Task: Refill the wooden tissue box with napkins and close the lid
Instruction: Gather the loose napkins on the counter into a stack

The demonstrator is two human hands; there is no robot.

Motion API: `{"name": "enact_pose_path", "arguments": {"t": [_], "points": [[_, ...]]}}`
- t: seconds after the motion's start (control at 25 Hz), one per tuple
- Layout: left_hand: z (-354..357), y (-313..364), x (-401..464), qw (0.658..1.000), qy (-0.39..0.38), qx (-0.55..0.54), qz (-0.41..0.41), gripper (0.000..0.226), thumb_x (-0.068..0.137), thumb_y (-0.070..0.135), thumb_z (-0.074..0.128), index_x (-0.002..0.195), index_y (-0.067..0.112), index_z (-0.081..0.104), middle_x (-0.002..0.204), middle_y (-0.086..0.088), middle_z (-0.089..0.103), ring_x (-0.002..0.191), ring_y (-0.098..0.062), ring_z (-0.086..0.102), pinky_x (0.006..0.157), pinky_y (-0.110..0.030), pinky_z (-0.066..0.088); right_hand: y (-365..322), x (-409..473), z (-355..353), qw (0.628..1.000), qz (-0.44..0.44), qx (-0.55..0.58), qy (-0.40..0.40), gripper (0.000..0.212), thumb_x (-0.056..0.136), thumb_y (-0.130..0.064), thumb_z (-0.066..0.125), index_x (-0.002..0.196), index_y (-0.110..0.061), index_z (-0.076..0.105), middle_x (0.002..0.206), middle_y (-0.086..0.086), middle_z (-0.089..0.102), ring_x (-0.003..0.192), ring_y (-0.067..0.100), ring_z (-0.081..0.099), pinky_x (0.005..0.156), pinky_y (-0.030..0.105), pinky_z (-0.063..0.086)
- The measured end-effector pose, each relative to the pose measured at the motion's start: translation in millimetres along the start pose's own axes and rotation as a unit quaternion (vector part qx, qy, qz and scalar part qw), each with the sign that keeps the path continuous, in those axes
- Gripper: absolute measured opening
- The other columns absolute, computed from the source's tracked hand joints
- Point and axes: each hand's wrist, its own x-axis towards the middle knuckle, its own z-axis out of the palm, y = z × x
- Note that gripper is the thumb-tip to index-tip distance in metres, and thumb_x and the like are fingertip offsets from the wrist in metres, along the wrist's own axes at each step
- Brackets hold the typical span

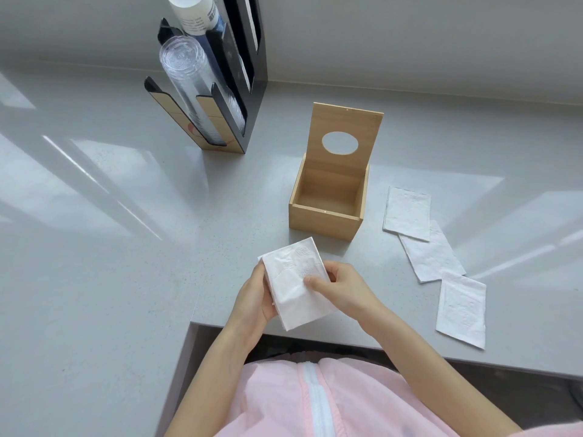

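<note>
A wooden tissue box (321, 220) stands on the grey counter, nothing inside it. Its lid (362, 127), with an oval hole, is tilted up at the back. In front of the box, near the counter's edge, both hands hold a stack of white napkins (291, 290). My left hand (254, 299) grips the stack's left side. My right hand (342, 287) holds its right side with the thumb pressed on top. Three more white napkins lie flat to the right of the box: one (407, 213) nearest it, one (430, 255) below, one (461, 309) closest to me.
A black and wood cup dispenser (220, 89) with clear cups and lids stands at the back left of the grey counter (110, 263). A wall runs behind. The counter's front edge cuts in just below my hands.
</note>
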Motion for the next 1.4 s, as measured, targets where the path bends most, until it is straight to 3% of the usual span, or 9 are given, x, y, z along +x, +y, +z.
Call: {"name": "enact_pose_path", "arguments": {"t": [0.16,0.28,0.44,0.64,0.76,0.92,1.12,1.28,1.4], "points": [[0,-2,1,1.000,-0.027,-0.014,-0.009,0.046,0.097,0.046,0.024,0.110,0.022,0.061,0.106,-0.005,0.071,0.098,-0.019,0.067,0.079,-0.034,0.055,4,-1,3,0.999,-0.005,-0.011,0.033,0.017,0.088,-0.015,0.054,0.098,-0.017,0.067,0.091,-0.004,0.066,0.082,0.013,0.059,0.062,0.019,0.044],[2,-4,0,0.999,-0.037,0.033,-0.001,0.036,0.096,0.038,0.034,0.105,0.021,0.064,0.102,-0.003,0.073,0.096,-0.017,0.068,0.085,-0.035,0.053,6,-1,3,0.999,-0.005,-0.018,0.042,0.021,0.087,-0.015,0.054,0.102,-0.014,0.067,0.096,0.000,0.068,0.085,0.016,0.062,0.064,0.021,0.045],[7,-10,2,0.996,-0.019,0.089,0.016,0.020,0.094,0.018,0.046,0.103,0.015,0.064,0.093,0.000,0.073,0.081,-0.010,0.070,0.072,-0.026,0.055,11,-1,-1,0.999,-0.004,-0.015,0.051,0.022,0.086,-0.015,0.054,0.104,-0.014,0.067,0.099,0.002,0.069,0.088,0.018,0.063,0.066,0.022,0.046],[23,-12,5,0.994,-0.014,0.107,0.012,0.019,0.093,0.015,0.048,0.102,0.012,0.064,0.092,0.000,0.073,0.075,-0.007,0.070,0.065,-0.021,0.056,22,-5,-21,0.998,-0.006,0.003,0.057,0.009,0.089,-0.024,0.055,0.092,-0.021,0.063,0.091,-0.003,0.066,0.084,0.014,0.061,0.071,0.023,0.045],[37,-12,6,0.995,-0.004,0.100,0.012,0.017,0.093,0.016,0.048,0.100,0.014,0.064,0.090,0.002,0.072,0.076,-0.009,0.069,0.065,-0.022,0.055,28,-7,-48,0.997,0.004,0.027,0.078,0.011,0.091,-0.028,0.053,0.084,-0.026,0.060,0.085,-0.004,0.066,0.081,0.012,0.061,0.076,0.025,0.046],[64,-16,6,0.997,0.011,0.071,0.000,0.015,0.093,0.020,0.049,0.098,0.017,0.063,0.094,0.001,0.069,0.086,-0.017,0.064,0.072,-0.030,0.051,41,-18,-104,0.990,0.013,0.046,0.133,0.009,0.092,-0.019,0.053,0.086,-0.019,0.060,0.080,-0.002,0.066,0.076,0.014,0.064,0.068,0.022,0.044],[106,-29,6,0.998,0.016,0.061,-0.008,0.015,0.093,0.021,0.049,0.100,0.018,0.062,0.094,0.001,0.069,0.086,-0.017,0.065,0.075,-0.030,0.050,69,-28,-163,0.978,0.014,-0.119,0.172,0.016,0.088,-0.021,0.059,0.103,-0.017,0.063,0.089,-0.006,0.062,0.092,0.013,0.058,0.067,0.010,0.040],[134,-39,6,0.998,0.023,0.062,-0.006,0.013,0.093,0.022,0.050,0.094,0.023,0.063,0.084,0.009,0.071,0.073,-0.007,0.068,0.068,-0.025,0.051,89,-28,-189,0.944,0.023,-0.281,0.170,0.037,0.087,-0.027,0.059,0.121,-0.018,0.053,0.115,0.002,0.052,0.116,0.019,0.048,0.093,0.030,0.041],[148,-43,7,0.998,0.032,0.054,-0.011,0.014,0.091,0.019,0.052,0.103,0.019,0.060,0.093,0.004,0.070,0.081,-0.012,0.067,0.073,-0.027,0.050,99,-26,-200,0.918,0.049,-0.358,0.164,0.049,0.084,-0.031,0.061,0.128,-0.017,0.044,0.125,0.007,0.043,0.122,0.025,0.037,0.096,0.033,0.034]]}}
